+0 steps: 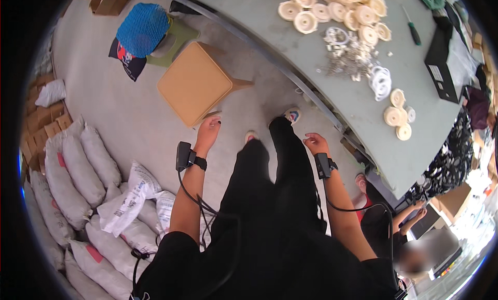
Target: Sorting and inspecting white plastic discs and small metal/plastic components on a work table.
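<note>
My left hand (208, 130) hangs at the near edge of a tan square stool (194, 85), holding nothing, its fingers loosely bent. On the other side of my legs, my right hand (316, 143) is beside the edge of a grey-green table (332, 100), also holding nothing, with its fingers relaxed and slightly curled. A dark device is strapped to each wrist, with black cables running back along the arms. On the table lie cream round plastic parts (306, 21), small metal and white pieces (350, 56), white rings (381, 83) and a green-handled screwdriver (414, 33).
Stuffed white sacks (70, 178) are piled on the left, with cardboard boxes (39, 126) behind. Blue netted cushioning (142, 29) rests on a seat beyond the stool. A black open box (443, 66) stands on the table. At right, another person's hands (415, 212) are near a carton.
</note>
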`<state>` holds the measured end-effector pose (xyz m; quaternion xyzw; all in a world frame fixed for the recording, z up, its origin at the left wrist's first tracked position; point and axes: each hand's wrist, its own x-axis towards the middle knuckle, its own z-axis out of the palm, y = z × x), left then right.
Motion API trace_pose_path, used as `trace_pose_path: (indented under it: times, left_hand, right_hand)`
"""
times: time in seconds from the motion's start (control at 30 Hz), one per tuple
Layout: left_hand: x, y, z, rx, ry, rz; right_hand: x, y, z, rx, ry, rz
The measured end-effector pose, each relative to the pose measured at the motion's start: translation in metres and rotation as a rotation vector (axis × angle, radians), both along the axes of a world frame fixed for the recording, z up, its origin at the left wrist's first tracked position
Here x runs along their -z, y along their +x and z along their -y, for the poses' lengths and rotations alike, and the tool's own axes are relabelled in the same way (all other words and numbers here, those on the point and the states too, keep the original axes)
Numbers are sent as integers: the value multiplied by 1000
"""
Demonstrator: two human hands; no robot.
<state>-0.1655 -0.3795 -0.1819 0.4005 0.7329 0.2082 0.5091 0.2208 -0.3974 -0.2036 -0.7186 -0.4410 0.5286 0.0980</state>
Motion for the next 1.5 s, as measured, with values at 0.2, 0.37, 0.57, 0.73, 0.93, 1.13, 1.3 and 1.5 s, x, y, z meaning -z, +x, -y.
trace_pose_path:
  times: [0.2, 0.37, 0.57, 0.73, 0.93, 1.13, 1.3, 1.5]
  left_hand:
    - [81, -39, -2, 39, 311, -485]
    - [133, -53, -24, 102, 463, -865]
    - [175, -67, -18, 146, 680, -1096]
    - [193, -69, -10, 74, 775, -1085]
    - [202, -61, -14, -38, 843, -917]
    - [189, -68, -6, 126, 675, -1078]
    - [188, -61, -15, 138, 722, -1106]
    - [206, -68, -15, 126, 889, -1028]
  right_hand:
    - [164, -10, -7, -90, 84, -68]
    - [304, -20, -41, 47, -265, -47]
    - [449, -26, -74, 658, -220, -60]
    - [500, -51, -93, -70, 134, 785]
    - [529, -1, -108, -67, 180, 740]
    - [494, -19, -80, -84, 133, 691]
    - [512, 11, -81, -136, 84, 688]
    - [539, 26, -95, -100, 43, 716]
